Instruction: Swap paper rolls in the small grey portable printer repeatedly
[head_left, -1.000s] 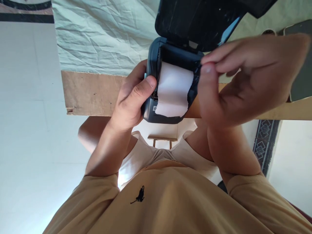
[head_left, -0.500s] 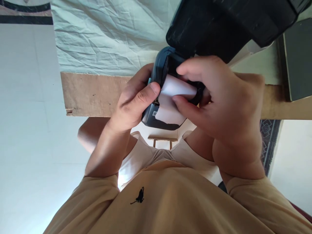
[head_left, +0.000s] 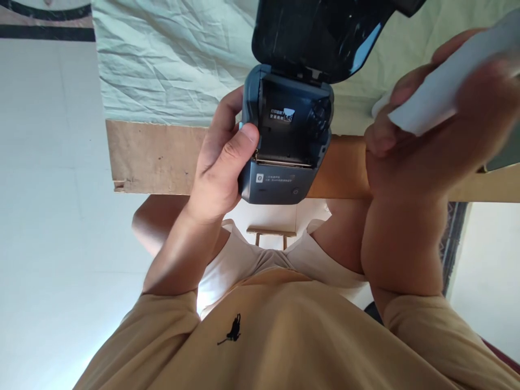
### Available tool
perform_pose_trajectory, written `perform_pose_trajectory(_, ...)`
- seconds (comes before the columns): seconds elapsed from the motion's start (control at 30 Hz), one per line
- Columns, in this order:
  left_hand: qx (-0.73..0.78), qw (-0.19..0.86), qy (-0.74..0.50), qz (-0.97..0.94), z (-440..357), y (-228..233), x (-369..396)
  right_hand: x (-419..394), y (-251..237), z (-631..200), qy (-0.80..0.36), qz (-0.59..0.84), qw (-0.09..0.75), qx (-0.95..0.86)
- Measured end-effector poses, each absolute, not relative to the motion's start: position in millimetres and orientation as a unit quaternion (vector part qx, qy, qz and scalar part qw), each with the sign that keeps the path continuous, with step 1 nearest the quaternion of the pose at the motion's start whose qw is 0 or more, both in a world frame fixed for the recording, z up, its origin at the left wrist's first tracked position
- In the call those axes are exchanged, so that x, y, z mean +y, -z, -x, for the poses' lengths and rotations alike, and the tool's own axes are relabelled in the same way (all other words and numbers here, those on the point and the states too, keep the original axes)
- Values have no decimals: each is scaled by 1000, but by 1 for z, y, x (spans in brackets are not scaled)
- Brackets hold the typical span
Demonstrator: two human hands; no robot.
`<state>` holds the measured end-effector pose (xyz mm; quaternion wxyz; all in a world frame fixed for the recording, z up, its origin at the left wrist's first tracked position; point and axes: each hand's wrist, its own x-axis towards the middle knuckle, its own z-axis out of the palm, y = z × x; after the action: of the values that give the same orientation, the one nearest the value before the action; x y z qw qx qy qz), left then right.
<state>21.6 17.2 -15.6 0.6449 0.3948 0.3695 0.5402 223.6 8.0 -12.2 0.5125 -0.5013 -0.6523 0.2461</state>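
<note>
My left hand (head_left: 223,162) is closed around the left side of a dark blue-grey label printer (head_left: 280,187), thumb on its edge. The printer's black lid (head_left: 309,38) stands open at the top, and the paper bay (head_left: 292,135) shows bare inside, with a small printed sticker on its floor. Off to the right, my right hand (head_left: 439,124) grips a roll of white paper (head_left: 450,81), whose loose end sticks out between the fingers. Motion blurs part of this hand and the far end of the paper.
A pale green cloth (head_left: 170,65) covers the table, its bare wooden edge (head_left: 154,157) nearest me. At the right edge, partly behind my wrist, lies a dark green flat object (head_left: 506,149). My legs are under the table, near a small wooden stool (head_left: 271,232).
The paper roll has come out of the printer and moved right in my right hand. The printer has turned more upright in my left hand, and its lid has shifted left.
</note>
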Motion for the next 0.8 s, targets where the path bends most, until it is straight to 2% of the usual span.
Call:
perform_pose_trajectory(0.1,359,651,-538,-396,-20,6,12,12,25,-216,-270,478,631,-548)
perform_pose_trajectory(0.13,356,655,-536,-396,-18,5,9,12,27,-215,-270,481,625,-552)
perform_pose_trajectory(0.3,342,663,-527,-407,-6,21,-1,9,21,-215,-212,537,463,-673)
perform_pose_trajectory(0.4,313,644,-535,-449,0,33,0,10,18,-218,-150,518,463,-703)
perform_pose_trajectory(0.8,286,637,-542,-468,2,38,2,11,22,-220,-74,525,418,-738)
